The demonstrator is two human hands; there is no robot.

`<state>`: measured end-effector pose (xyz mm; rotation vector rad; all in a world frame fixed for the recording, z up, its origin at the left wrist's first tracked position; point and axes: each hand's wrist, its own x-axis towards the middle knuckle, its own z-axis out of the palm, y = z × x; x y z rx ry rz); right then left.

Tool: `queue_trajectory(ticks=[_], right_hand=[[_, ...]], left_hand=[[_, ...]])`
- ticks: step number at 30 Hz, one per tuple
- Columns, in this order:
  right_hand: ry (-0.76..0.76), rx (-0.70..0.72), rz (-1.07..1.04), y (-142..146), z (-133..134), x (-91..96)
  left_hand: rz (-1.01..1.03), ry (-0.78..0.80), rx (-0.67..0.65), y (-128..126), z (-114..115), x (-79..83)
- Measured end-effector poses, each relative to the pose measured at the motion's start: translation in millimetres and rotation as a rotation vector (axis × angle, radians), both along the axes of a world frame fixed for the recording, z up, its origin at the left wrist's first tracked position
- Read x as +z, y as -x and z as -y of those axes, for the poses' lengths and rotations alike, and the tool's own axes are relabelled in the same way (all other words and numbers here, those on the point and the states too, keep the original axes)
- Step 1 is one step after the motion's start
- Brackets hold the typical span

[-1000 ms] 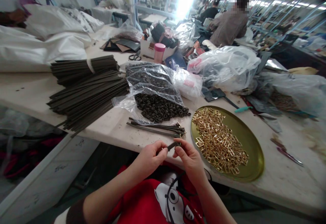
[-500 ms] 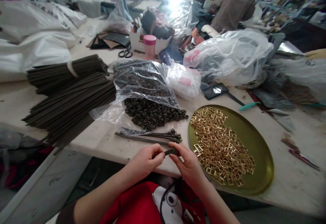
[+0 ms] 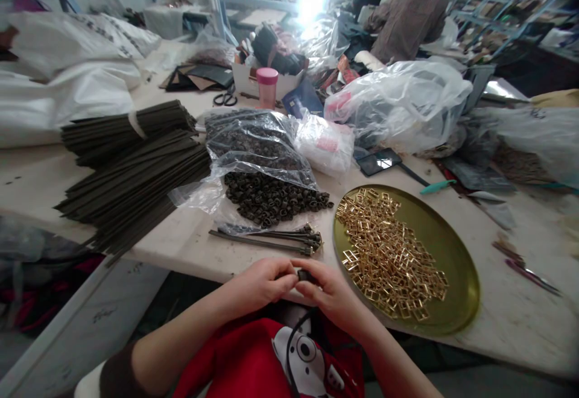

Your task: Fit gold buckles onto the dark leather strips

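My left hand (image 3: pixel 270 280) and my right hand (image 3: pixel 326 289) meet at the table's front edge, fingers pinched together. Between them they grip a dark strap (image 3: pixel 306 275); only a short piece of it shows, and the fingers hide the rest. Just beyond lie several finished-looking dark straps (image 3: pixel 271 241) with gold buckles at their right ends. Small dark loops (image 3: pixel 275 199) spill from a clear plastic bag (image 3: pixel 253 138) behind those. Right of my right hand, a gold-green round tray (image 3: pixel 461 277) carries a heap of gold buckles (image 3: pixel 393 253).
Bundles of dark strips (image 3: pixel 136 169) lie at the left, near white sacks (image 3: pixel 90 90). Farther back are scissors (image 3: pixel 225 97), a pink-lidded jar (image 3: pixel 266 87), a phone (image 3: pixel 379 161) and a teal-handled tool (image 3: pixel 436 187). A person (image 3: pixel 409 18) is in the background.
My hands have come closer together, and less of the strap shows between them. The view has shifted slightly; the things on the table keep their places.
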<state>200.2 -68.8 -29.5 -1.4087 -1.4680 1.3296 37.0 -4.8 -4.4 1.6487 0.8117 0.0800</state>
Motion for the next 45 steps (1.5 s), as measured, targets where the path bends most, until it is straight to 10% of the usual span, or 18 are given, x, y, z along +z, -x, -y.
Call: queue_trajectory(ticks=[7,18,26,32,45], right_hand=[[0.149,-0.381,-0.457,9,14,-14.6],[0.217,-0.299,-0.520,63,25,-18.2],[-0.175,-0.409,0.467,-28,9,-12.2],[-0.053,-0.295,1.428,-84,-25,-18.4],[-0.207,-0.197,1.325,-82,-41,-4.3]], left_hand=[[0.062,0.176,0.045,25,26,-2.5],[0.142,0.065,0.303,26,44,-15.0],[0.147,0.265,0.312,28,29,-29.3],[0.161,0.414,0.277,11,23,-34.5],[0.120,0.316,0.239,9,24,-22.9]])
